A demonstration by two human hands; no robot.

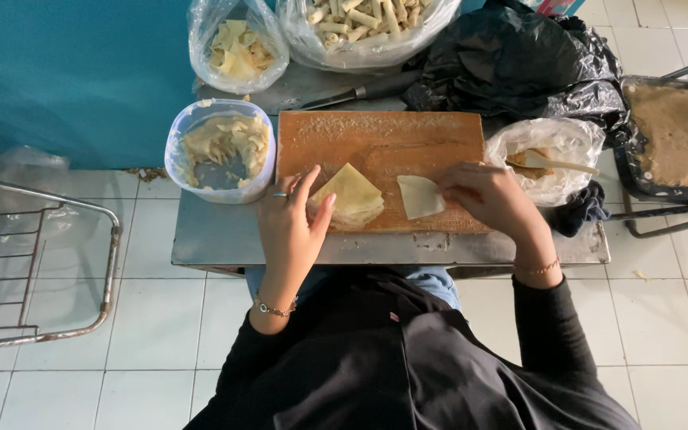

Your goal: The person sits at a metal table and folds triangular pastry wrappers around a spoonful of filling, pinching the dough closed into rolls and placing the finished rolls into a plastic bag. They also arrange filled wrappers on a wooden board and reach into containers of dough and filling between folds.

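Overhead view, ordered by size. Steel table [224,239]: carries the wooden cutting board [392,143], the reference for all positions. Beyond the board's far edge: clear bag of finished rolls [364,24], already well filled, and a smaller bag of cut wrapper pieces [236,48]. Left of the board: plastic tub [220,151], partly emptied. Right of the board: bag of filling with a spoon [555,159]. On the board, near edge: stack of folded wrappers [352,195], still several deep, steadied by the left hand [292,227], fingers loosely curved against it. Beside the stack: single wrapper [420,197], unfilled and unrolled, pinched at its corner by the right hand [487,195].
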